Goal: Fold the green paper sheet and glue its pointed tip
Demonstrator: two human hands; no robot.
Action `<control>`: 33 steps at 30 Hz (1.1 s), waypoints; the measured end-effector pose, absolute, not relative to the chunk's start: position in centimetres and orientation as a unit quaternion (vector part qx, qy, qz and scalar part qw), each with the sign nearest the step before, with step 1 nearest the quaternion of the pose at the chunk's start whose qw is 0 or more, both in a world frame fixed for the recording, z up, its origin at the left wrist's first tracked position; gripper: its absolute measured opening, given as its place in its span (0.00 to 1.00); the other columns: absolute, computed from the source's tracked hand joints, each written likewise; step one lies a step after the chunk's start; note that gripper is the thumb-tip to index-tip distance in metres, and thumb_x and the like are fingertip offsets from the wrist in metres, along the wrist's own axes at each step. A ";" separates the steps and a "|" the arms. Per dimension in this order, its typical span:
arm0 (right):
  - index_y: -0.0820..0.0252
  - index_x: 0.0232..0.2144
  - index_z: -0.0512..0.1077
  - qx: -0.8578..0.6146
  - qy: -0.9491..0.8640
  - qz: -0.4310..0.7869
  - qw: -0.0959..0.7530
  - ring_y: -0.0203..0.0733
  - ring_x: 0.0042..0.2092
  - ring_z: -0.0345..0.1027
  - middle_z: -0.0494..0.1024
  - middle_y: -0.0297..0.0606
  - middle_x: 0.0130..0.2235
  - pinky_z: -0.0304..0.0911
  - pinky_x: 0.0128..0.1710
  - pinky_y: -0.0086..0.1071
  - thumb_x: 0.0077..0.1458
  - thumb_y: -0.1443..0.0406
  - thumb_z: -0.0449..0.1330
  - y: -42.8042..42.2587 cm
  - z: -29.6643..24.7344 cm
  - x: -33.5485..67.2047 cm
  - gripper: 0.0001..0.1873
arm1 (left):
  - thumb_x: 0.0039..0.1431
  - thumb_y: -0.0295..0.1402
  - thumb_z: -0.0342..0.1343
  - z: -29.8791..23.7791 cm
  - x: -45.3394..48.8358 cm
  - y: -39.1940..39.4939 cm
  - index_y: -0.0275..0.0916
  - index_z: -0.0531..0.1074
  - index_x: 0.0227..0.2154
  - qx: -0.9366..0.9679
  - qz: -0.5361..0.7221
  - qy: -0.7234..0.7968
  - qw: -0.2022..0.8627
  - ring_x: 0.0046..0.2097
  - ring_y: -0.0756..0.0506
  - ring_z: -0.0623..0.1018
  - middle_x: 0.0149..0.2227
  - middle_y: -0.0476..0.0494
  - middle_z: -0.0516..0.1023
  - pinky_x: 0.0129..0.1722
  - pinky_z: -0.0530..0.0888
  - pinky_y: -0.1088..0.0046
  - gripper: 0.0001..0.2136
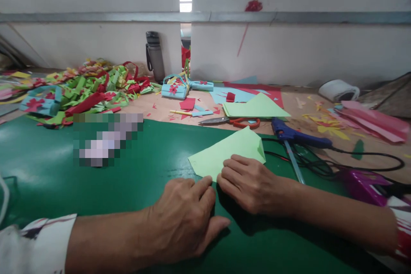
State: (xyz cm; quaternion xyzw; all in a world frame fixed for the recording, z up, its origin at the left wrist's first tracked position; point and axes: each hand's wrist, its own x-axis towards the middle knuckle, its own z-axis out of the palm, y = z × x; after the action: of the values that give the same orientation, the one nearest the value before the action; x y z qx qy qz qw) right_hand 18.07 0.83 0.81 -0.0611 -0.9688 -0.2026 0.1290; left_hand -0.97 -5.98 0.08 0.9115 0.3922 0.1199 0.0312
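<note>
A light green sheet of paper, with folded edges at its right side, lies on the green mat. My right hand rests on its near right part, the fingers curled down at the near edge; the fingertips are partly hidden. Close to the same near edge is my left hand, index finger stretched to the paper's lower corner and thumb held apart. Nothing shows in the left hand's grasp. Just beyond the sheet, scissors with orange handles lie beside a stack of light green paper.
On the right are a blue glue gun with its black cable and a purple object. Cut paper scraps heap at back left, near a dark bottle. Small blue paper bags stand at the back. One patch is pixelated.
</note>
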 end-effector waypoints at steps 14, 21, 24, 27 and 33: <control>0.66 0.26 0.69 -0.028 -0.958 -0.270 0.089 0.40 0.28 0.61 0.69 0.40 0.26 0.51 0.27 0.37 0.56 0.73 0.49 -0.4 1.1 17.0 0.11 | 0.59 0.40 0.48 -0.4 -0.8 -5.7 0.37 0.68 0.23 0.901 0.201 0.382 -0.048 0.24 0.43 0.72 0.26 0.42 0.75 0.22 0.71 0.64 0.14; 0.67 0.26 0.71 -0.070 -0.969 -0.231 0.054 0.45 0.33 0.64 0.72 0.46 0.31 0.55 0.28 0.37 0.53 0.72 0.52 -1.2 1.0 17.5 0.09 | 0.58 0.41 0.49 -0.4 -1.0 -5.9 0.38 0.68 0.24 0.904 0.167 0.387 -0.073 0.24 0.42 0.72 0.29 0.43 0.75 0.21 0.71 0.63 0.13; 0.68 0.28 0.72 -0.093 -0.971 -0.215 0.050 0.48 0.38 0.63 0.72 0.50 0.35 0.58 0.31 0.38 0.54 0.72 0.51 -1.6 0.6 18.1 0.09 | 0.58 0.41 0.49 -0.4 -1.2 -6.0 0.38 0.69 0.27 0.904 0.152 0.392 -0.076 0.26 0.42 0.73 0.31 0.43 0.76 0.23 0.71 0.62 0.12; 0.69 0.30 0.73 -0.105 -0.971 -0.206 0.055 0.50 0.42 0.63 0.72 0.51 0.36 0.60 0.34 0.40 0.54 0.72 0.51 -2.0 0.4 18.7 0.10 | 0.60 0.41 0.46 -0.4 -1.3 -6.0 0.37 0.70 0.29 0.909 0.133 0.389 -0.069 0.27 0.42 0.73 0.33 0.42 0.76 0.25 0.72 0.62 0.13; 0.69 0.28 0.74 -0.119 -0.967 -0.208 0.088 0.51 0.43 0.63 0.73 0.51 0.36 0.62 0.35 0.39 0.53 0.74 0.50 -2.5 0.4 19.5 0.13 | 0.61 0.41 0.44 -0.3 -1.5 -5.8 0.37 0.70 0.31 0.914 0.113 0.388 -0.042 0.30 0.41 0.73 0.36 0.41 0.76 0.28 0.72 0.59 0.14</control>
State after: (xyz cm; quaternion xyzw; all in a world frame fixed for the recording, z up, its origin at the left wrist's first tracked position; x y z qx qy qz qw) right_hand 19.54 -2.54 0.45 -0.1193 -0.9669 -0.2077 0.0877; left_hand -1.47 -5.77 -0.31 0.9138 0.3879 0.1127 -0.0422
